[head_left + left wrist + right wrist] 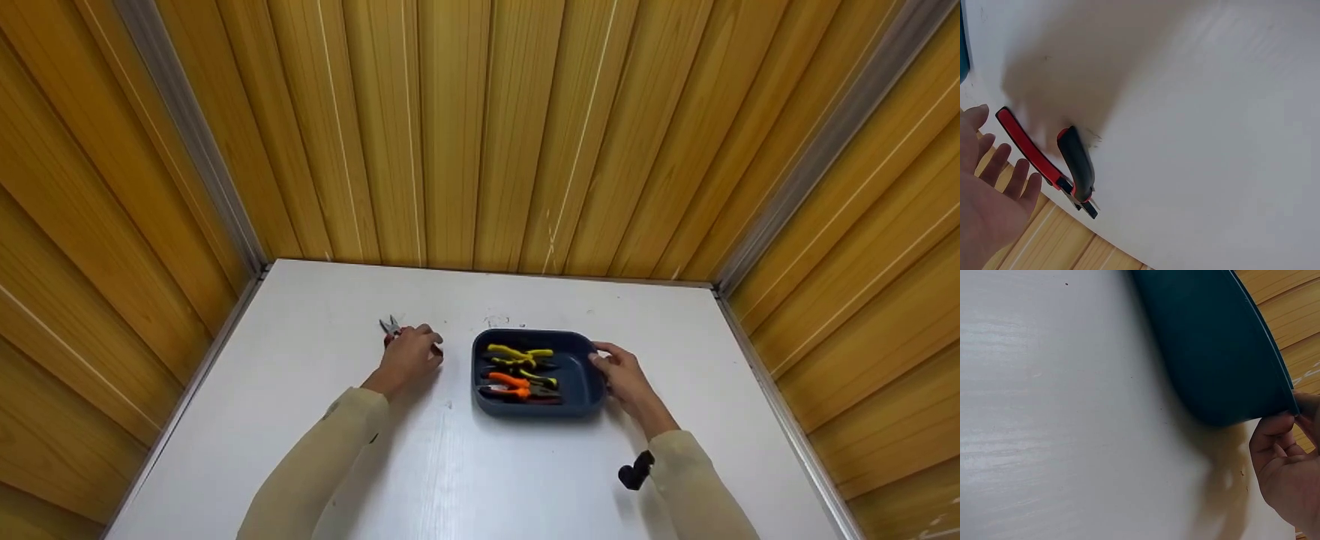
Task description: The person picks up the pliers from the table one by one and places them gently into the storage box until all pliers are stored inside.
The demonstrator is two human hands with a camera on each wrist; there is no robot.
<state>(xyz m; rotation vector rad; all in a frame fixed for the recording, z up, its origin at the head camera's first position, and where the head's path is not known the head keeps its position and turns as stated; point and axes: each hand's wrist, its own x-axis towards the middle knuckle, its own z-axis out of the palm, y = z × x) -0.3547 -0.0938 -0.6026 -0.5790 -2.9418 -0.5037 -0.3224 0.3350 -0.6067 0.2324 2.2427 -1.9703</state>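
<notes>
A pair of pliers with red and black handles (1076,163) lies on the table, its metal jaws pointing away at the left in the head view. Over its handles hovers my left hand (409,356); in the left wrist view the fingers are spread and apart from the handles. My right hand (626,379) pinches the rim of a dark blue tray (538,409) at its right end, thumb and fingers on either side of the wall (1213,349). Inside the tray, toward its left, lie yellow-handled pliers (519,353) and orange-handled pliers (514,384), with other tools partly hidden among them.
The white table (450,480) has dark marks behind the tray. Wood-patterned panels (480,135) enclose it at the back and both sides. A small black object (636,471) is at the right sleeve's cuff.
</notes>
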